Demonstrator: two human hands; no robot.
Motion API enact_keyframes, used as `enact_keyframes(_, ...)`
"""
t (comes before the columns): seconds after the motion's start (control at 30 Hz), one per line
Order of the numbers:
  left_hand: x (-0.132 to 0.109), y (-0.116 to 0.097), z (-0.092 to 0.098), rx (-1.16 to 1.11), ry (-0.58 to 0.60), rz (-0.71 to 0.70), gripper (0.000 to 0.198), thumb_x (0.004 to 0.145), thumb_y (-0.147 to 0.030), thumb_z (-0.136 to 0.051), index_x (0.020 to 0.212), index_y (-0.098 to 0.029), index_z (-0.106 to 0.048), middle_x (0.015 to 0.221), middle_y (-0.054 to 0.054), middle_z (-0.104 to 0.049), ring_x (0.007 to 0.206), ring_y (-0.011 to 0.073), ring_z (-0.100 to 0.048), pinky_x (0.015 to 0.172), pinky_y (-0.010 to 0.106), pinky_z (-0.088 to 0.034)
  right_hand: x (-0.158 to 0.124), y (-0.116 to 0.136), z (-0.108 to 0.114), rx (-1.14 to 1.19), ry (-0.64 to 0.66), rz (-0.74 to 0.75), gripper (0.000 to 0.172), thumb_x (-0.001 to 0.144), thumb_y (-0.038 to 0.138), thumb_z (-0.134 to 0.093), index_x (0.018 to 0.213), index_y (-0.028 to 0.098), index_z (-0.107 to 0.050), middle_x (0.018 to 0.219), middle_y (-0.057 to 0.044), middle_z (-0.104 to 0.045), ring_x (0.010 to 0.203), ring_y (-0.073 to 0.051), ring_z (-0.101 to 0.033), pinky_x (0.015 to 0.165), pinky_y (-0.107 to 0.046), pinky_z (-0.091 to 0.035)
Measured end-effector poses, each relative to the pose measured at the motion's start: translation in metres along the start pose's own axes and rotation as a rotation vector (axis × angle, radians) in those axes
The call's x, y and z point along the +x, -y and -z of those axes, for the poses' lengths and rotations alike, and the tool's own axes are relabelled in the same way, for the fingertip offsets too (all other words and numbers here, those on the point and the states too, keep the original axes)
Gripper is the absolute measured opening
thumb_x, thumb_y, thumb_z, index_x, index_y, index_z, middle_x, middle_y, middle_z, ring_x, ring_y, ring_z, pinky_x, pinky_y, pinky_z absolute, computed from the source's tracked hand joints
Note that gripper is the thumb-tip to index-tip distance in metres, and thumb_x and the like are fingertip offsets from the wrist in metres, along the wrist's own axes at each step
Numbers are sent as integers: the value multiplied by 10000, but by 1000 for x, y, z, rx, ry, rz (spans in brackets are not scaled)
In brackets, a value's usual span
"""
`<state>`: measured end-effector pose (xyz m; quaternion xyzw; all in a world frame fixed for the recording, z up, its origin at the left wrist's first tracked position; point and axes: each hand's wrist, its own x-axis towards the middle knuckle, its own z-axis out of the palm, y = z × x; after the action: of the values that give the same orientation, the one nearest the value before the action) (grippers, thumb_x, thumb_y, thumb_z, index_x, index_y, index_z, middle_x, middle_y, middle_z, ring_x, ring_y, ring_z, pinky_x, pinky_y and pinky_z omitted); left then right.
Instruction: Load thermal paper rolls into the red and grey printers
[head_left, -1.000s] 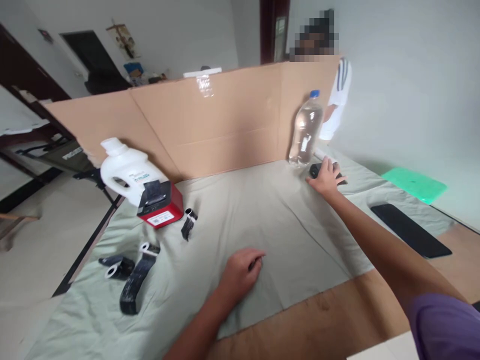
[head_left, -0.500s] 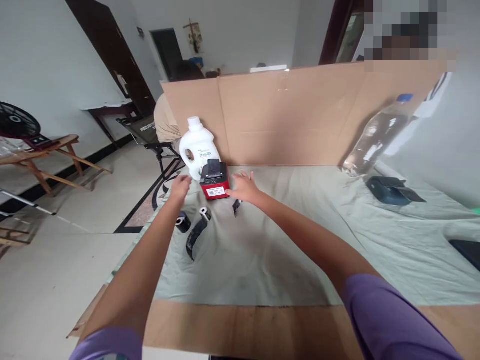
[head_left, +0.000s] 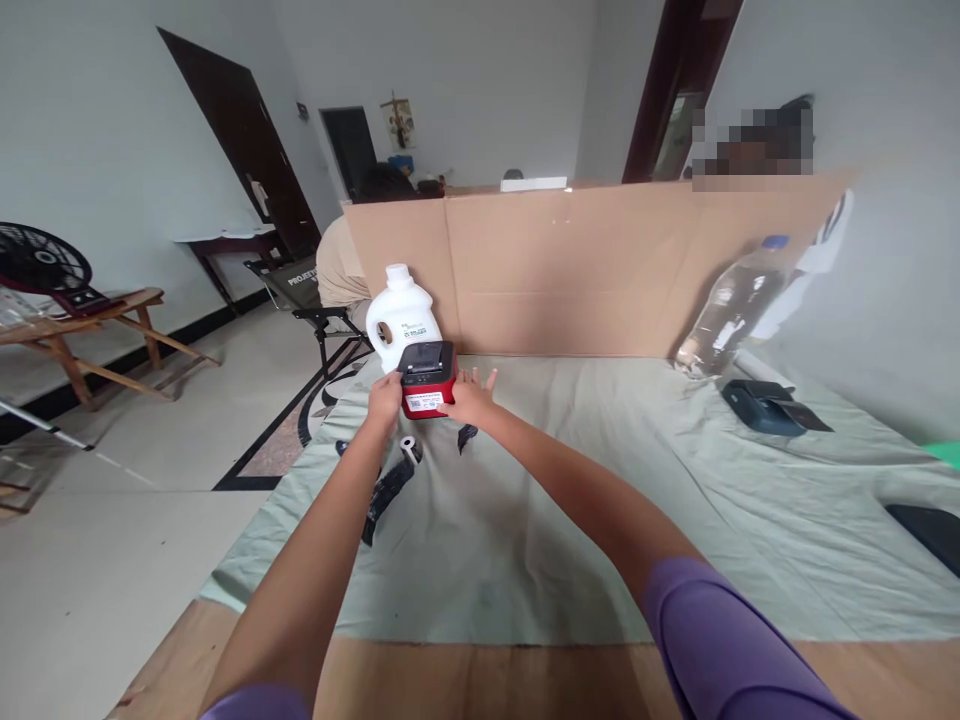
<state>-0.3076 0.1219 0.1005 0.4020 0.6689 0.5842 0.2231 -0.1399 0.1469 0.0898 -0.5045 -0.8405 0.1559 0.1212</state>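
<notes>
"two side walls to hold it by, as i see it. what's at each?"

"at the left one, the left hand (head_left: 385, 400), touching; its fingers are mostly hidden, so i can't tell how tightly they close. between the hands, the red and black box (head_left: 429, 386) seems to rest on the pale green cloth (head_left: 570, 560), toward the far left. at the right wall, the right hand (head_left: 471, 402), fingers spread apart, thumb by the front edge."

"how would it handle?"

"i'd guess stiff plastic, modest in weight, smooth enough to slip. a palm on each side, low down, looks best; i'd spare the dark top, which may be the fragile part."

"and the surface?"

"soft and wrinkled; that cloth might drag. left to right: a roll with a black strip (head_left: 388, 490), a white jug (head_left: 405, 318) just behind the box, a small black scrap (head_left: 466, 437), then, well apart, a clear bottle (head_left: 724, 315), a dark device (head_left: 763, 408) and a flat dark slab (head_left: 926, 535). wood of the table (head_left: 525, 680) shows along the near edge."

"the room?"

"a fan (head_left: 45, 262) on a wooden bench (head_left: 142, 305), a folding chair (head_left: 300, 287), a person in tan (head_left: 339, 262) partly behind the cardboard screen (head_left: 540, 270), and a white sleeve (head_left: 832, 238) past its right end."
</notes>
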Motion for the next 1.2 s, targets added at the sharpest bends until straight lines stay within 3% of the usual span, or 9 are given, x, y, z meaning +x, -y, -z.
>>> enact_keyframes(0.1, -13, -22, 5, 105, -46, -80, 313, 907, -311, -476, 1024, -159, -723, 1032, 76, -742, 1017, 243, -631, 893, 332, -490, -20, -4, 15, 221, -116, 124, 848, 914, 538, -589, 1566, 128, -235, 1586, -233, -308, 1501, -439, -157, 1124, -713, 141)
enact_keyframes(0.2, -50, -44, -9, 200, -56, -199, 386, 943, -393, -425, 1036, -179, -733, 1063, 72, -750, 1049, 260, -642, 918, 344, -486, -52, -22, 31, 569, -305, 262, 941, 911, 510, -607, 1600, 215, -39, 1600, -168, -299, 1484, -355, -268, 1211, -635, -33)
enact_keyframes(0.27, -90, -52, -30, 163, -26, -212, 457, 973, -443, -380, 1029, -171, -743, 1067, 85, -753, 1042, 273, -661, 946, 365, -489, -82, -44, 40, 723, -425, 350, 1004, 896, 491, -644, 1599, 226, 21, 1619, -149, -261, 1481, -300, -293, 1236, -518, -182)
enact_keyframes(0.33, -136, -53, -59, 49, -5, -236, 494, 999, -484, -355, 1177, -189, -709, 1212, 89, -716, 1159, 269, -635, 1031, 363, -457, -115, -71, 44, 761, -504, 391, 1001, 887, 489, -667, 1599, 223, -15, 1622, -137, -253, 1484, -277, -295, 1232, -451, -243)
enact_keyframes(0.43, -195, -42, -100, -156, 102, -304, 522, 1022, -441, -356, 1460, -200, -505, 1463, 82, -555, 1359, 220, -508, 1141, 319, -386, -166, -115, 40, 726, -583, 345, 970, 885, 498, -673, 1594, 227, -69, 1609, -131, -282, 1481, -281, -309, 1234, -453, -257)
enact_keyframes(0.53, -228, -26, -128, -212, 281, -398, 562, 1035, -423, -353, 1552, -203, -359, 1572, 66, -420, 1454, 202, -393, 1205, 325, -321, -205, -152, 30, 648, -631, 225, 1000, 844, 496, -726, 1584, 219, -113, 1605, -141, -292, 1484, -304, -304, 1227, -473, -281)
enact_keyframes(0.67, -237, -8, -144, -166, 449, -436, 593, 1035, -450, -372, 1576, -216, -303, 1600, 62, -372, 1479, 214, -350, 1226, 347, -292, -228, -179, 19, 571, -616, 61, 1024, 817, 472, -760, 1584, 213, -132, 1560, -163, -379, 1424, -328, -409, 1178, -498, -368)
enact_keyframes(0.87, -243, 5, -149, -162, 480, -256, 605, 1037, -454, -384, 1589, -239, -260, 1595, 58, -381, 1468, 225, -369, 1216, 378, -315, -232, -188, 12, 503, -581, -17, 978, 823, 415, -740, 1585, 186, -171, 1538, -181, -420, 1403, -342, -445, 1146, -528, -404)
enact_keyframes(1.2, -240, 11, -145, -200, 528, -229, 639, 1016, -475, -450, 1586, -252, -263, 1614, 60, -344, 1487, 235, -333, 1223, 385, -295, -233, -188, 3, 467, -598, -59, 961, 819, 443, -742, 1571, 200, -194, 1520, -183, -436, 1379, -334, -474, 1123, -537, -435)
